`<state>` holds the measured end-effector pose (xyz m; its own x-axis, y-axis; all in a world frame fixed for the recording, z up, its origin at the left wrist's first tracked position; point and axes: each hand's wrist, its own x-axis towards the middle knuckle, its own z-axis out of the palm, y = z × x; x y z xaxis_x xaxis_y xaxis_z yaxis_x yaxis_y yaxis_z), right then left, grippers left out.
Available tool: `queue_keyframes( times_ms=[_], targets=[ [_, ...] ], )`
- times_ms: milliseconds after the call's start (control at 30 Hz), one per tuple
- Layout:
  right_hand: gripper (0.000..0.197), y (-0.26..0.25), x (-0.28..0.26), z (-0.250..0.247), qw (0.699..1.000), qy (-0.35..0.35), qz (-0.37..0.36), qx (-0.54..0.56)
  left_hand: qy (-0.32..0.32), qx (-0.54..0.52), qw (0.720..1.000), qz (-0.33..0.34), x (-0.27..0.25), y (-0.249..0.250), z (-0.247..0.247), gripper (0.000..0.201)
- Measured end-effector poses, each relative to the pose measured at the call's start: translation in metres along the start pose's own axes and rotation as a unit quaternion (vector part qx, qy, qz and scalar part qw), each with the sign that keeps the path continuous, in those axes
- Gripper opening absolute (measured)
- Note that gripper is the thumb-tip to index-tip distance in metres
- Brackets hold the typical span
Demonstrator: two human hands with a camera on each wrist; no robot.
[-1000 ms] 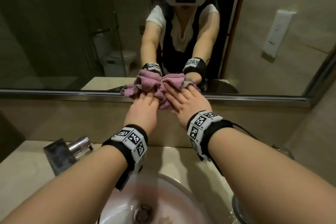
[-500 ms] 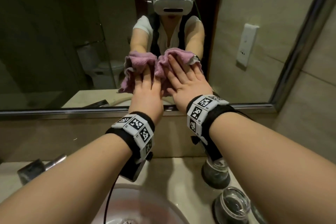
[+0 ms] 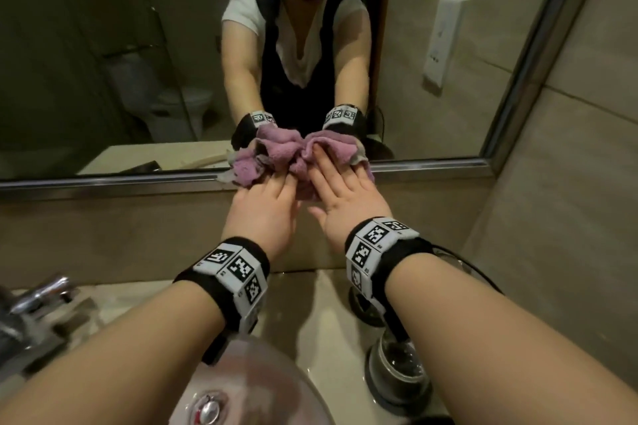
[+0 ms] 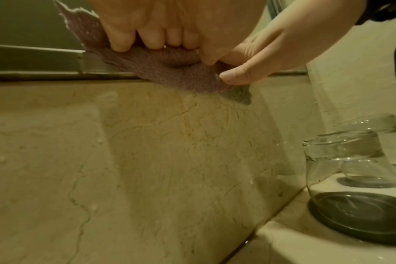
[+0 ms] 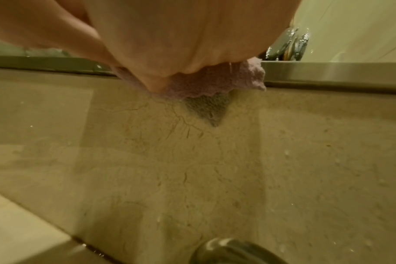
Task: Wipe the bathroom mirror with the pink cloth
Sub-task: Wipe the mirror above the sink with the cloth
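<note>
The pink cloth point(image 3: 303, 183) is bunched against the bottom of the bathroom mirror point(image 3: 103, 62) and hangs partly over its metal lower frame point(image 3: 103, 181). My left hand point(image 3: 266, 207) and right hand point(image 3: 348, 197) lie side by side on the cloth, fingers stretched out and pressing it to the glass. In the left wrist view my left fingertips point(image 4: 122, 42) push into the cloth point(image 4: 170, 71), with my right hand's thumb point(image 4: 233, 76) at its lower corner. In the right wrist view the cloth point(image 5: 203, 84) shows under my palm, one corner drooping over the marble backsplash.
Below my arms are a white basin point(image 3: 262, 369) and a chrome tap point(image 3: 38, 297) at the left. Two clear glass jars point(image 3: 397, 369) stand on the counter at the right, one seen close by point(image 4: 350, 169). A tiled side wall point(image 3: 569, 183) meets the mirror's right edge.
Half a second ago both hands held the cloth higher on the glass. They have slid it down to the mirror's lower frame, where it also was a second ago.
</note>
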<state>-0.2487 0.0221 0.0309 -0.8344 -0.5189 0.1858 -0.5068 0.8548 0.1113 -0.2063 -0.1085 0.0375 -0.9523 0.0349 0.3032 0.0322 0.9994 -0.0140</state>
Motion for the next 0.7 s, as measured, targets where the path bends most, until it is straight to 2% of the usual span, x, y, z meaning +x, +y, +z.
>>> queue_keyframes(
  times_ms=[233, 333, 433, 567, 700],
  targets=[
    [0.064, 0.014, -0.008, -0.006, 1.000, -0.014, -0.005, -0.002, -0.018, 0.006, 1.000, -0.011, -0.001, 0.016, 0.000, 0.055],
    [0.063, 0.020, -0.010, -0.017, 0.999, -0.012, 0.036, 0.015, -0.026, 0.003, 1.000, 0.006, 0.003, 0.027, -0.011, 0.064],
    [0.067, 0.038, -0.004, -0.047, 0.994, 0.045, 0.092, 0.048, 0.013, -0.022, 0.999, 0.037, 0.027, 0.045, -0.036, 0.065],
    [0.068, 0.068, -0.002, -0.090, 0.983, 0.117, 0.125, 0.060, 0.061, -0.042, 0.995, 0.065, 0.059, 0.071, -0.079, 0.060],
    [0.069, 0.081, -0.007, -0.090, 0.984, 0.113, 0.126, 0.059, 0.044, 0.010, 0.996, 0.082, 0.062, 0.079, -0.083, 0.061]
  ],
)
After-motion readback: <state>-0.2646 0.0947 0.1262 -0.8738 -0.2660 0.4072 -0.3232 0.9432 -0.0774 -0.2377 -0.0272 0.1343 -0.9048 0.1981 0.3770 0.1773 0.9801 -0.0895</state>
